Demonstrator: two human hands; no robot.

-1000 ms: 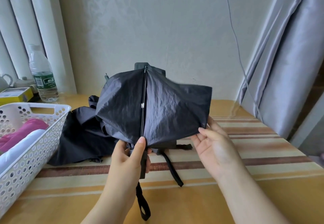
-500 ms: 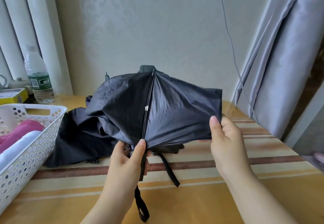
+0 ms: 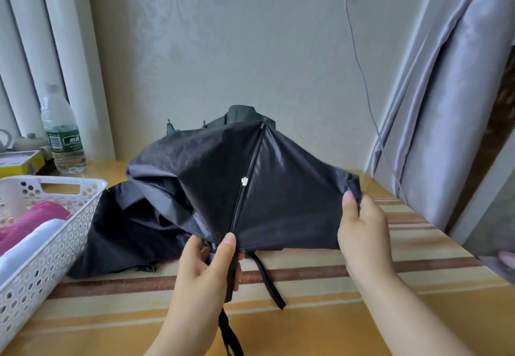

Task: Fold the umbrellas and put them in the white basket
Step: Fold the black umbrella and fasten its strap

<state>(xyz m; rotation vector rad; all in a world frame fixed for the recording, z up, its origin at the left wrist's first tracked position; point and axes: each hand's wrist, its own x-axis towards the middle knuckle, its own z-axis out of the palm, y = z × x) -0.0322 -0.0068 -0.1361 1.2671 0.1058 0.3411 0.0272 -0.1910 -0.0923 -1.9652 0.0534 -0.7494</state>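
A collapsed black fabric umbrella (image 3: 278, 188) fills the centre of the frame, held up above a yellow table with brown and cream stripes (image 3: 362, 286). One thin metal rib (image 3: 246, 185) runs from the umbrella's dark plastic top cap (image 3: 242, 114) down to the lower edge of the canopy, with a small white stitch halfway along it. The left hand (image 3: 206, 269), at lower centre, pinches the bottom end of that rib between thumb and fingers, and a black strap (image 3: 267, 283) dangles from the canopy beside it onto the table. The right hand (image 3: 362, 233), at centre right, grips the right edge of the canopy, thumb on the near side and fingers curled behind the cloth, so the panel between the two hands is pulled fairly taut. The rest of the black fabric lies bunched on the table to the left, touching the corner of a white perforated plastic basket (image 3: 55, 233) at the left edge of the frame. Inside the basket lie a pink folded umbrella (image 3: 30, 222) and a white one (image 3: 25, 249). A clear plastic water bottle with a green label (image 3: 62, 135) stands behind the basket at upper left, beside a yellow box (image 3: 19, 160). A grey curtain (image 3: 446, 91) hangs at the right.
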